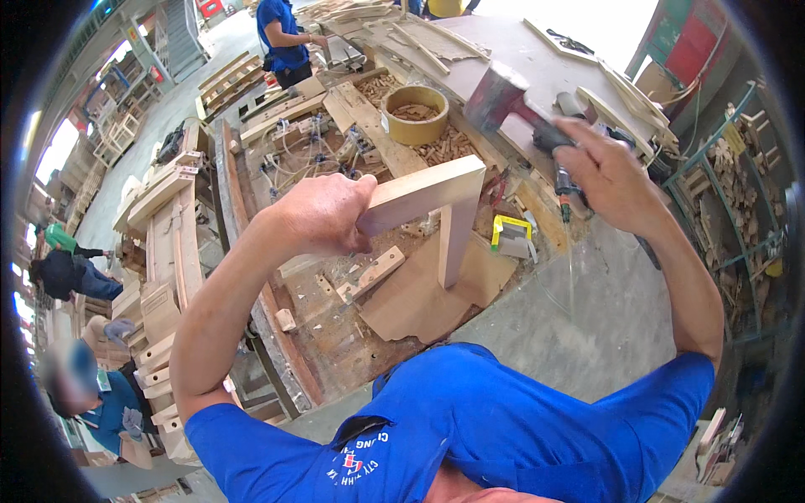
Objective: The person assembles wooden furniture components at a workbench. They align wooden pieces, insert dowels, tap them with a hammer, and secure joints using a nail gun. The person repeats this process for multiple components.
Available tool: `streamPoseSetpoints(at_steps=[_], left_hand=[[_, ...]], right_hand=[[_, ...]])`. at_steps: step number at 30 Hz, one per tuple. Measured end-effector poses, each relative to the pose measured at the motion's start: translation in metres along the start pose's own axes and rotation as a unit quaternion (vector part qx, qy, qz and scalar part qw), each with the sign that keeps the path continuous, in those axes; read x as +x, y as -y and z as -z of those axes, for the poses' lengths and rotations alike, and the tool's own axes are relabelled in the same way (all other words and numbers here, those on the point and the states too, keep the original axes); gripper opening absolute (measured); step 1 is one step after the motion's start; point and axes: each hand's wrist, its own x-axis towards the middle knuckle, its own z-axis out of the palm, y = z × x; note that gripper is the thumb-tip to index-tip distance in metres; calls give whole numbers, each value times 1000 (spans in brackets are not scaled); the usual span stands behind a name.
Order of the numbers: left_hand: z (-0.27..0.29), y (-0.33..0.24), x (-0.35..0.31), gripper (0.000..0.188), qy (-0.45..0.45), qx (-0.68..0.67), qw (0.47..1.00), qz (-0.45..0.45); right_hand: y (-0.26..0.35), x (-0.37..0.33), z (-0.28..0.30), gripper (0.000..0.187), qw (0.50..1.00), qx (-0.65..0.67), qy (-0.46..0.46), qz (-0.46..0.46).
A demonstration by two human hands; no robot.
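Note:
My left hand (323,214) is closed around one end of a pale wooden corner piece (423,191), made of two bars joined at about a right angle. Its other bar points down, its end over a torn sheet of brown cardboard (419,306) on the bench. Raised on the right, my right hand (605,178) grips the dark handle of a mallet (496,99) with a red, pale-faced head. The mallet head is above and apart from the wood. Just below my right hand is a tool with an orange tip (564,199), partly hidden.
Behind the wood, a yellow round tub (415,126) stands among loose wooden dowels (450,147). Clear hoses and fittings (314,142) lie left of it. A drilled wood block (373,274) and a yellow-edged item (513,235) flank the cardboard. A co-worker (288,38) stands beyond.

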Motion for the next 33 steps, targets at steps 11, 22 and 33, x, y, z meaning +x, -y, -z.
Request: streamPoseSetpoints(at_steps=[11, 22, 33], left_hand=[[-1, -1, 1, 63, -15, -13, 1000, -15], [-73, 62, -36, 47, -129, -215, 967, 35], [-85, 99, -46, 43, -125, -351, 924, 88]], right_hand=[[-68, -10, -34, 36, 970, -42, -174, 167], [-56, -36, -153, 40, 909, 351, 27, -223], [-122, -95, -367, 44, 951, 48, 83, -293]])
